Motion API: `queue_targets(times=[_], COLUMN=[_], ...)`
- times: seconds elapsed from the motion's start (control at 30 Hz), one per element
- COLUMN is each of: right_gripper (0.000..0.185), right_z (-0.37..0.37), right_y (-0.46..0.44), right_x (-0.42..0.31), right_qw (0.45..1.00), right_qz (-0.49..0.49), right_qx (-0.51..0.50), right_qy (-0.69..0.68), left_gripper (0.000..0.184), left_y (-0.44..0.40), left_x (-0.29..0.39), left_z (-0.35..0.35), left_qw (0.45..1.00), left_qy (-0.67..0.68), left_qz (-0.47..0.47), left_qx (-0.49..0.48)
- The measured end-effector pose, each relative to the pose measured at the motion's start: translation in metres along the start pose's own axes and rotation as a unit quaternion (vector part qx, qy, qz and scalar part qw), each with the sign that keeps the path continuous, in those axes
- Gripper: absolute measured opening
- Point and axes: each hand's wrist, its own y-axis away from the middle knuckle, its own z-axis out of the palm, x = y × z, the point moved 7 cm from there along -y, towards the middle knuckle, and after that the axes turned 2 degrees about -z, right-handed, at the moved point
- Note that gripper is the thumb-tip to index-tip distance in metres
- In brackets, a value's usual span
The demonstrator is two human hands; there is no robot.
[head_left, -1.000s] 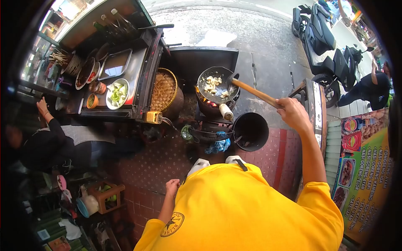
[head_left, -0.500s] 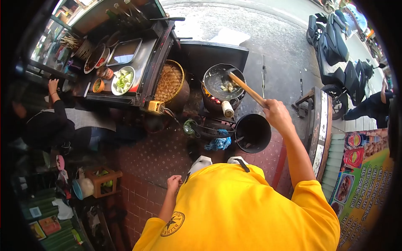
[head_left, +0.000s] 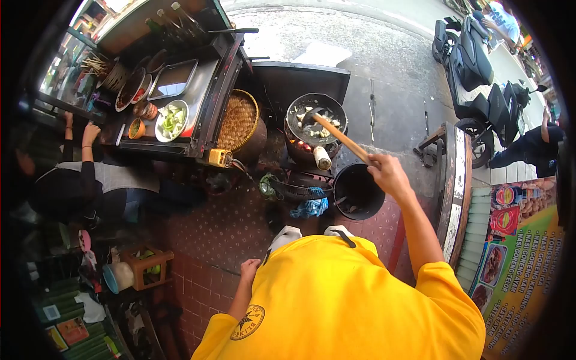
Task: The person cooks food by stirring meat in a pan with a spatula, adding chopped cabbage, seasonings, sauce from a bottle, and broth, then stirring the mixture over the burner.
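Black round wok: sits over a charcoal stove with orange embers glowing beneath; its pale, cloth-wrapped handle points toward the person.

Ladle with a dark metal head and long wooden handle: the head has moved from the wok's rim side in toward its far left part, so it now sits among the food rather than beside it.

Pale food pieces: inside the wok, spread around the ladle's head; the wider scatter suggests that they are being turned over.

Right hand: the fingers are closed around the wooden handle near its end, with no gap visible; the hand is nearer the wok than a moment ago.

Left hand: the fingers are curled in a loose fist beside the yellow shirt; nothing is visible in them.

Black bucket: on the floor, just below and right of the wok, near a blue plastic bag.

Metal-topped surface: carries a white bowl of pale green cut vegetables and a shiny rectangular tray.

Co-worker's hand: raised by the cart's near edge, well apart from the wok.
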Motion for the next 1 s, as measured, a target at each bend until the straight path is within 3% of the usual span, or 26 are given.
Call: queue_targets(times=[0.1, 0.27, 0.37, 0.5, 0.63, 0.7, 0.77, 0.9, 1.0], right_gripper=[0.034, 0.032, 0.029, 0.028, 0.03, 0.031, 0.03, 0.032, 0.028], right_z=[0.009, 0.005, -0.008, -0.003, -0.032, -0.023, 0.0, 0.014, 0.015], right_y=[0.0, -0.012, -0.006, -0.02, 0.014, 0.014, 0.005, -0.002, -0.012], right_x=[-0.019, -0.006, -0.028, 0.0, -0.019, -0.016, -0.008, -0.029, -0.013], right_qw=[0.998, 0.989, 0.991, 0.999, 0.997, 0.997, 0.999, 0.999, 0.997], right_qz=[-0.044, -0.031, 0.017, 0.023, 0.004, 0.061, 0.025, 0.003, 0.008], right_qx=[0.029, 0.085, -0.007, 0.021, 0.074, 0.037, 0.027, 0.039, 0.064], right_qy=[0.035, 0.116, 0.134, -0.023, 0.038, 0.017, 0.006, -0.017, 0.046], left_gripper=[0.013, 0.011, 0.011, 0.01, 0.01, 0.011, 0.012, 0.013, 0.013], left_y=[0.014, -0.012, -0.004, -0.004, -0.005, -0.013, -0.024, -0.013, -0.016], left_x=[0.029, 0.024, 0.03, 0.029, 0.002, -0.013, -0.02, 0.009, 0.018], left_z=[0.001, -0.005, -0.01, -0.012, -0.017, -0.016, -0.019, -0.017, -0.016], left_qw=[1.0, 0.998, 0.994, 1.0, 0.998, 0.997, 0.998, 0.999, 1.0], left_qy=[0.011, 0.059, 0.1, 0.023, 0.06, 0.068, -0.063, -0.025, 0.021], left_qz=[-0.028, -0.024, -0.045, -0.018, -0.015, -0.024, 0.018, 0.035, -0.006], left_qx=[0.007, -0.013, -0.009, -0.007, -0.001, -0.007, -0.003, -0.006, -0.014])
